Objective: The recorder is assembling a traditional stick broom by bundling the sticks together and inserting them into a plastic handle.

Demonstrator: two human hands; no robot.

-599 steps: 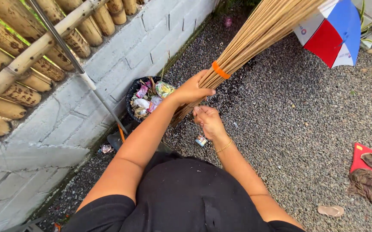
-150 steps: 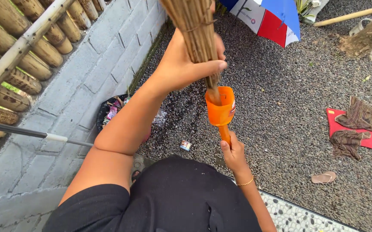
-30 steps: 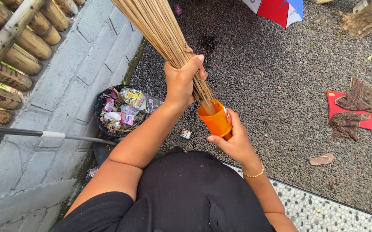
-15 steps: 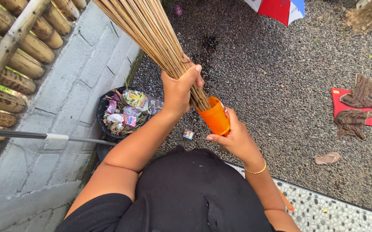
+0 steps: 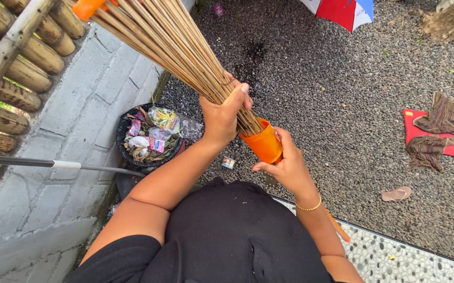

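We hold a bundle of tan broom sticks (image 5: 185, 52) by its orange plastic cone cap (image 5: 262, 142), above grey gravel ground (image 5: 342, 120).
Our left hand (image 5: 224, 112) wraps the sticks; our right hand (image 5: 287, 165) cups the cap. Beside the grey block wall (image 5: 54, 173) sits a black bin of litter (image 5: 145, 137); a small can (image 5: 228, 163) lies just below.

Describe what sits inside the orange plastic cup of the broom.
Thin tan sticks enter the orange plastic cup, gripped by the left hand; the right hand holds the cup. Their ends inside are hidden.
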